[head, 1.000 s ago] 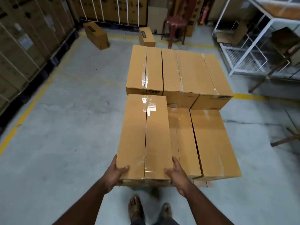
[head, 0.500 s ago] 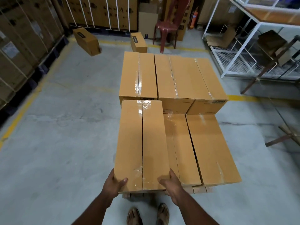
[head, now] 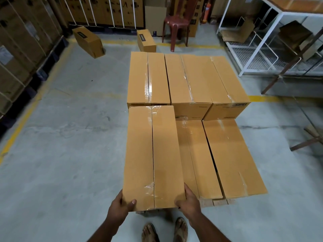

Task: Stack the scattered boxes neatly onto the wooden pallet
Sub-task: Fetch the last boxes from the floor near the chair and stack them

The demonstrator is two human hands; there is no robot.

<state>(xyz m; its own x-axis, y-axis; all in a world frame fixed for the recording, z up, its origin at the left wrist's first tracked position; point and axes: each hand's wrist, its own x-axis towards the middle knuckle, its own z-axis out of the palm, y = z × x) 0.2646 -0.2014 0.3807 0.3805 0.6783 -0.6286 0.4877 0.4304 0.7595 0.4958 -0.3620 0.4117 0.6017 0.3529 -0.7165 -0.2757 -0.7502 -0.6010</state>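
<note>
Cardboard filled the middle of the view: the long box in hand (head: 153, 156) ran with its long axis straight away from the person, from 6 o'clock toward 12 o'clock, and sat higher than its two neighbours. The left hand (head: 121, 206) gripped its near left corner, thumb lying on the top face and fingers wrapped under the end. The right hand (head: 189, 199) held the near right corner the same way, so the two hands sat apart, one at each end corner, about equally near. The far end of the box met the front of the rear stacked row (head: 185, 79) at 12 o'clock. Just beside it at 3 o'clock lay the lower front boxes (head: 218, 158), parallel and lower. A strip of the wooden pallet (head: 220, 202) showed under their near ends. Judging by this, the coming move turned on squaring the box along that 6-to-12 line, flush with the row. Two loose boxes (head: 87, 41) waited on the floor at 11 o'clock, well apart from the pallet.
</note>
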